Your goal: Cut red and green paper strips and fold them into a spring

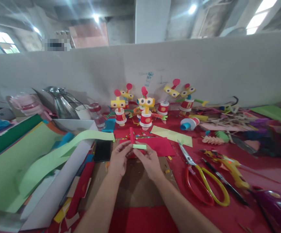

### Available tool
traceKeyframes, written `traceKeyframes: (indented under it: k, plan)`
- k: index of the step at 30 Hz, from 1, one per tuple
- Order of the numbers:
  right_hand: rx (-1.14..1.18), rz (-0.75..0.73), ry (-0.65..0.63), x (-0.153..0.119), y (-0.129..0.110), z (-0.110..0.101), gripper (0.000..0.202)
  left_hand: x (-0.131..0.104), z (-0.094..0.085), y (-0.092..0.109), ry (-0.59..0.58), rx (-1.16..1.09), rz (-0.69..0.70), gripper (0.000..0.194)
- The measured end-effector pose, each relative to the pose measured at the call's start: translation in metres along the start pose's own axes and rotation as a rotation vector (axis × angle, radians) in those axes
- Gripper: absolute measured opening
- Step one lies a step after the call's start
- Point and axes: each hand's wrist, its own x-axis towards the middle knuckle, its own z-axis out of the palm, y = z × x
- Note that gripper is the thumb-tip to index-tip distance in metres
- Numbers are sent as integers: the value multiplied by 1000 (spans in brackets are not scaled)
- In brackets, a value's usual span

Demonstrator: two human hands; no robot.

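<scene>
Over the cardboard mat (pixel 135 187), my left hand (pixel 119 158) pinches the left end of a small light-green paper strip (pixel 139 147). My right hand (pixel 150 161) grips its other end, thumb below and fingers behind. A narrow red paper strip (pixel 131 134) stands up at the green strip's left end, close to my left fingertips; whether the two are joined I cannot tell. Red paper sheets (pixel 162 145) lie just behind my hands. Paper-cup robot figures (pixel 145 118) with yellow heads and spring arms stand farther back.
Scissors (pixel 191 161), a black pen (pixel 224 181) and a yellow glue gun (pixel 237 174) lie on the right. A phone (pixel 102 151) and a box of coloured paper (pixel 65 161) are on the left. Behind, a metal jug (pixel 62 105) stands near the white partition (pixel 94 71).
</scene>
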Motion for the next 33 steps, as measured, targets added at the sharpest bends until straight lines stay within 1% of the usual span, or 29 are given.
traceKeyframes:
  k: [4, 7, 11, 13, 17, 19, 23, 25, 27, 30, 33]
  plan:
    - [-22, 16, 148, 2, 3, -1, 21, -5, 8, -6, 16, -40, 32, 30]
    - [32, 79, 208, 3, 6, -1, 21, -7, 10, -8, 14, -62, 35, 28]
    - [143, 149, 203, 3, 5, 1, 20, -7, 10, -10, 29, -73, 54, 27]
    - [150, 136, 206, 3, 4, 2, 20, -8, 11, -12, 30, -40, 87, 27]
    - [119, 83, 255, 3, 3, 1, 21, -11, 13, -14, -4, -8, 119, 24]
    - [116, 74, 250, 4, 4, 0, 20, -11, 13, -13, -31, -25, 103, 24]
    - [101, 55, 195, 5, 5, -2, 17, -10, 11, -8, -74, -9, 33, 29]
    - [107, 72, 205, 5, 5, -1, 15, -9, 10, -8, -48, 0, 8, 30]
    - [141, 94, 222, 4, 6, -1, 16, -9, 9, -8, 13, -5, -4, 32]
    - [166, 103, 250, 2, 9, 1, 20, -9, 10, -10, 96, -12, 0, 33]
    - [140, 100, 289, -1, 12, 3, 24, -10, 12, -11, 148, -29, 13, 31]
